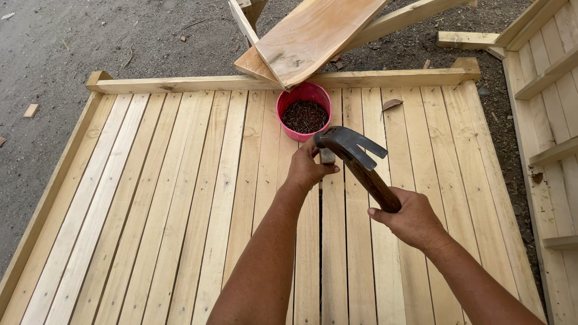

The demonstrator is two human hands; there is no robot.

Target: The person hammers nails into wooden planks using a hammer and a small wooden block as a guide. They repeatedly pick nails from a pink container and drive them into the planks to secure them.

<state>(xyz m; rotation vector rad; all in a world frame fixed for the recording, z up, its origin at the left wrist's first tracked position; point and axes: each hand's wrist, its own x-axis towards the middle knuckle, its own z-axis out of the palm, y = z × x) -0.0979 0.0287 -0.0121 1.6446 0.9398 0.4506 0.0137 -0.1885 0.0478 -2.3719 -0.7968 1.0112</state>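
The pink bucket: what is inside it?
The pink bucket holds a heap of dark nails. Its bottom is covered by them, and a plank overhangs its far rim.

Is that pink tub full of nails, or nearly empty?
Partly full. The pink tub stands upright on the slatted wooden panel, and a dark heap of nails covers its bottom, lying below the rim.

A dark steel claw hammer with brown handle, head poised low over pale slats.
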